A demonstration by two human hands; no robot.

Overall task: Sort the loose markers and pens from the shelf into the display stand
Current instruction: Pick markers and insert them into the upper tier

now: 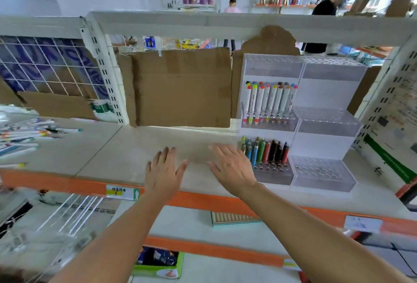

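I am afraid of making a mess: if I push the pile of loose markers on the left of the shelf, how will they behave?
The loose markers look round-bodied and lie crisscrossed, so they would probably roll and scatter. The shelf seems smooth, so they would likely slide easily.

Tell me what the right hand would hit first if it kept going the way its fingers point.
Likely the cardboard sheet at the back of the shelf. The right hand points up and slightly left over bare shelf, passing left of the display stand; depth is uncertain.

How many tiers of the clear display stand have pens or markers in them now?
2. The middle-left tier holds white markers; the front-left tier holds coloured pens. The right column looks unfilled; the top tier is unclear.
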